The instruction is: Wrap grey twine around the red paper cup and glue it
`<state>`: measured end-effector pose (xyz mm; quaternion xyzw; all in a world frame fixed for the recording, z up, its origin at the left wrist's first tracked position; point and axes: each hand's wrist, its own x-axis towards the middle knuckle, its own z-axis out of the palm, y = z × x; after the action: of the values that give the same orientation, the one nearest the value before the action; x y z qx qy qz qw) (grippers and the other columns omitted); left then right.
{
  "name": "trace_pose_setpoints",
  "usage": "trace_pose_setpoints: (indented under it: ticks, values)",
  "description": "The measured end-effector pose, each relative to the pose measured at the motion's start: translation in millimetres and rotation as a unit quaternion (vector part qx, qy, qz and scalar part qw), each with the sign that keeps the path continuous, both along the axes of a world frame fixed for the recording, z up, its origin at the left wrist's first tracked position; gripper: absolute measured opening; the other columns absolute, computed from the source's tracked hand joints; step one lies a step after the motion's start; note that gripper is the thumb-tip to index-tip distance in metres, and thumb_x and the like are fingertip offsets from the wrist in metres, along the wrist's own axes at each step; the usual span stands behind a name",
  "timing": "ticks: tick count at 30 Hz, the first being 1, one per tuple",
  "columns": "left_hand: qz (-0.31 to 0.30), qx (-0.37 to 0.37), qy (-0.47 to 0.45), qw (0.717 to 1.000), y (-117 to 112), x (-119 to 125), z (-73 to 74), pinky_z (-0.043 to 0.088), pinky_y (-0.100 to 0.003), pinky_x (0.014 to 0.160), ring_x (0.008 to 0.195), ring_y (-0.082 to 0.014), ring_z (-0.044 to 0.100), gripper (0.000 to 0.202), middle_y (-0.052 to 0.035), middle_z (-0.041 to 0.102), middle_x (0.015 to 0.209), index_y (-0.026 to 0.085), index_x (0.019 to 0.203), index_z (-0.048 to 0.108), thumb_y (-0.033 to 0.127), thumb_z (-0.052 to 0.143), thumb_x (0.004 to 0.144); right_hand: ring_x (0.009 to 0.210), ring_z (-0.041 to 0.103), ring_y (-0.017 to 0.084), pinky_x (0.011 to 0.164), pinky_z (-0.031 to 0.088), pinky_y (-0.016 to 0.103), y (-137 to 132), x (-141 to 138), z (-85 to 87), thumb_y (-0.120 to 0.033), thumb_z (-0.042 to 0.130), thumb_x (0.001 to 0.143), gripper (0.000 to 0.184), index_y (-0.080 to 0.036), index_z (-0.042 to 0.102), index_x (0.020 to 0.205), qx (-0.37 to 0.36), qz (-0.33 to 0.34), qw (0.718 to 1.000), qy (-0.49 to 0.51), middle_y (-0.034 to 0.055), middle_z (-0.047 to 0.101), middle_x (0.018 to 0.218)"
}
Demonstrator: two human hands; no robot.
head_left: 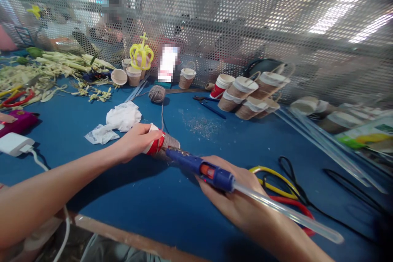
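Head view. One red paper cup [156,144], part-wound with grey twine [171,141], is gripped over the counter [147,200] by the left hand [138,141], wound end rightward. One glue gun [190,163], held in the right hand [236,202], is aimed leftward at the twine; contact unclear.

This looks like a craft workshop: I hold a glue gun [190,162] over a blue tabletop [172,208] set with a ball of yarn [156,94], pliers [215,110], clear glue sticks [340,159] and stacked cups [245,110] wrapped in twine, and a perforated metal screen [196,4] runs along its far side.
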<state>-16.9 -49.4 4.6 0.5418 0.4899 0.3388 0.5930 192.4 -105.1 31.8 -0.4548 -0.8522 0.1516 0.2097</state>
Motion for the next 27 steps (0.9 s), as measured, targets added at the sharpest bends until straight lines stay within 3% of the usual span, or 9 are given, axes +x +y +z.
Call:
trace_pose_setpoints:
  ticks: [8, 12, 20, 27]
  values:
    - [-0.014, 0.025, 0.043, 0.999, -2.2, 1.4, 7.7, 0.031, -0.020, 0.048, 0.049, -0.0089, 0.043, 0.020, 0.0012, 0.054, 0.056, 0.012, 0.066, 0.058, 0.029, 0.049, 0.069, 0.056, 0.056, 0.013, 0.051, 0.044, 0.023, 5.6, 3.0, -0.2, -0.022, 0.048, 0.076, 0.006, -0.021, 0.055, 0.076, -0.021, -0.061, 0.998, 0.019, -0.0003, 0.061, 0.066]
    - [-0.022, 0.048, 0.067, 0.996, -3.9, 1.4, 11.2, 0.027, -0.019, 0.045, 0.046, -0.0073, 0.037, 0.020, 0.0031, 0.048, 0.052, 0.013, 0.060, 0.055, 0.029, 0.047, 0.070, 0.060, 0.057, 0.015, 0.053, 0.044, 0.024, 7.5, 5.1, -1.5, -0.024, 0.050, 0.075, 0.006, -0.020, 0.055, 0.075, -0.010, -0.055, 0.998, 0.023, 0.0002, 0.061, 0.068]
    - [-0.044, 0.058, 0.074, 0.995, -1.6, -1.0, 7.0, 0.029, -0.021, 0.048, 0.050, -0.0095, 0.041, 0.023, 0.0014, 0.052, 0.057, 0.013, 0.067, 0.058, 0.032, 0.045, 0.071, 0.062, 0.059, 0.016, 0.054, 0.046, 0.025, 6.4, 7.0, -2.4, -0.026, 0.050, 0.075, 0.009, -0.020, 0.056, 0.078, -0.028, -0.068, 0.997, 0.030, -0.0002, 0.063, 0.069]
    - [-0.065, 0.056, 0.061, 0.994, -2.2, -0.9, 5.3, 0.029, -0.020, 0.049, 0.051, -0.0098, 0.040, 0.024, 0.0023, 0.050, 0.056, 0.014, 0.067, 0.057, 0.033, 0.044, 0.072, 0.043, 0.049, 0.013, 0.041, 0.041, 0.023, 10.8, 0.4, 12.1, -0.026, 0.047, 0.073, 0.014, -0.022, 0.055, 0.062, -0.046, -0.091, 0.993, 0.053, -0.0012, 0.055, 0.050]
